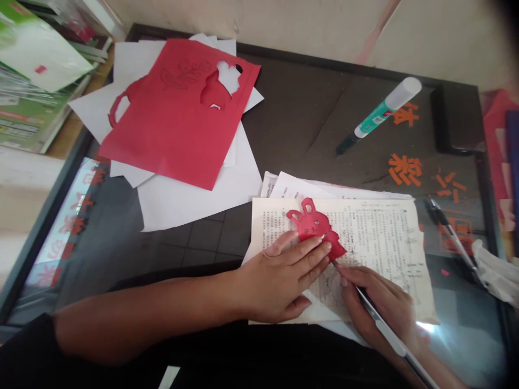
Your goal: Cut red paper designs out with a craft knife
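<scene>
My left hand (pixel 287 270) lies flat with fingers stretched, pressing the lower part of a red paper rabbit cutout (pixel 318 222) against a printed sheet (pixel 381 243). The rabbit has drawn facial lines and cut-through ears. Between its fingers and thumb, my right hand (pixel 379 302) grips a slim silver pen-shaped tool (pixel 385 330). The tool's dark tip reaches the cutout's lower edge, close to my left fingertips. Whether the tip is a blade or a pen point, I cannot tell.
A red paper sheet (pixel 174 135) with cut-out openings and a drawn flower lies over white sheets (pixel 194 208) at the back left. A glue stick (pixel 379 116) stands at the back right. A pen (pixel 454 232) and crumpled white tissue (pixel 497 273) lie right.
</scene>
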Demonstrator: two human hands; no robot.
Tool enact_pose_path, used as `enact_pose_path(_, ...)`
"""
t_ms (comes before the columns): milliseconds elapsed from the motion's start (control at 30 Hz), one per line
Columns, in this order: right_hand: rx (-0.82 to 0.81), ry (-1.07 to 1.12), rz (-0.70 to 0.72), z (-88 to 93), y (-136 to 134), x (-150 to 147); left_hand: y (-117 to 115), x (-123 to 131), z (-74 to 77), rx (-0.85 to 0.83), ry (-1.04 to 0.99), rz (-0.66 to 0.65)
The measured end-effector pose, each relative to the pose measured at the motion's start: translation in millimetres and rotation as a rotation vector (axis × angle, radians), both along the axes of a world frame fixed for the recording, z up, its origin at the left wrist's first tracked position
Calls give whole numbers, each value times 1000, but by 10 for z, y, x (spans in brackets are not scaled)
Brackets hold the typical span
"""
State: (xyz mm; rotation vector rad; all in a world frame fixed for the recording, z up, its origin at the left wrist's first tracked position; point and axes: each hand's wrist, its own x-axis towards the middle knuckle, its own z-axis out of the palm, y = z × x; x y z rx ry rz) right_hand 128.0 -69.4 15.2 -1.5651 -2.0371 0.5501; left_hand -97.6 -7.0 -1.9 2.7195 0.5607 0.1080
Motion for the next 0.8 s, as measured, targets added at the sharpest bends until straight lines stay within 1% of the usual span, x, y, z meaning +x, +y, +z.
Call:
enact_pose_path(67,-10,23,-3,31,-5,10,2,-7,-11,16,-26,-6)
enact_pose_path(100,-25,32,-31,48,-11,18,3,-11,-17,22,-36,-10)
enact_pose_path(233,-84,-66,-284,86,-40,62,10,-21,-23,30,-34,-23)
enact_pose_path(267,-86,-85,-319,85,-43,72,11,-22,-21,31,-30,-26)
enact_pose_path(300,-87,-80,-321,79,-42,80,12,-22,-18,32,-24,-28)
enact_pose_path(400,-97,21,-219,46,-25,85,19,-20,-10,31,-17,-25)
enact_pose_path(467,-103,68,-182,23,-11,81,26,-18,-9,28,-20,-23)
enact_pose_path(600,-93,73,-171,-3,-3,80,43,-17,-7,10,-19,-34)
enact_pose_path(800,-86,24,-162,-2,-9,77,42,-24,10,1,-15,-34)
